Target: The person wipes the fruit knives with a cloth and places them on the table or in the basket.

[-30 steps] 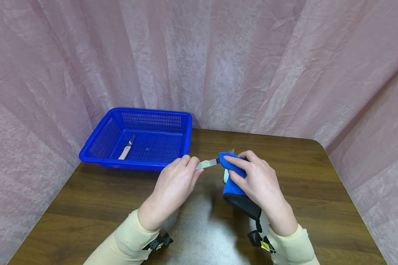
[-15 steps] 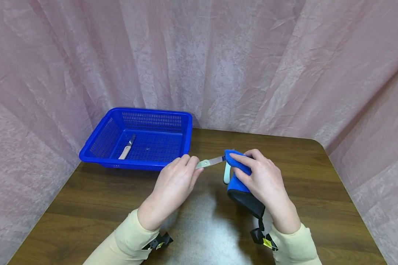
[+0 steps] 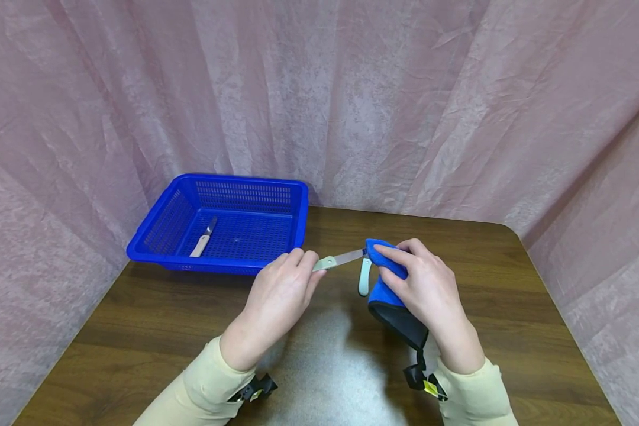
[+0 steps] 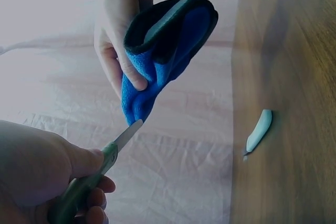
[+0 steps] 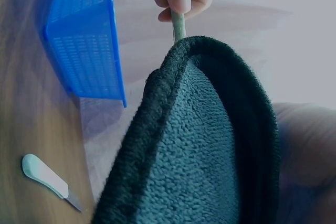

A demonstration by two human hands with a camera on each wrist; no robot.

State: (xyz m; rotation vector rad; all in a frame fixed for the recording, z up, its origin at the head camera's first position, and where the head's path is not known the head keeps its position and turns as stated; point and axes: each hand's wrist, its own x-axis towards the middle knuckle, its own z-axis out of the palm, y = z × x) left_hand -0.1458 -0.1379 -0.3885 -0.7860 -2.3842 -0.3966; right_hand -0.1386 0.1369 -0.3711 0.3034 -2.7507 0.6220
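Note:
My left hand [image 3: 283,294] grips the pale green handle of a small knife [image 4: 86,182], its blade pointing right. Between the thumb and fingers of my right hand [image 3: 428,290] is a folded blue cloth [image 4: 157,61] with a dark edge. The cloth meets the blade's tip, while the rest of the blade shows bare. Beneath the cloth, a second knife [image 5: 47,176] with a light mint handle lies on the table. In the head view its blade is mostly hidden by the cloth and hand.
A blue plastic basket [image 3: 218,265] stands at the back left of the wooden table [image 3: 490,284]. Inside lies a knife with a pale pinkish handle [image 3: 200,245]. Pink curtains [image 3: 319,106] hang behind and at both sides.
My right hand has slid the cloth rightward along the blade towards its tip, baring more metal. More of the mint handle on the table shows. My left hand has stayed almost still.

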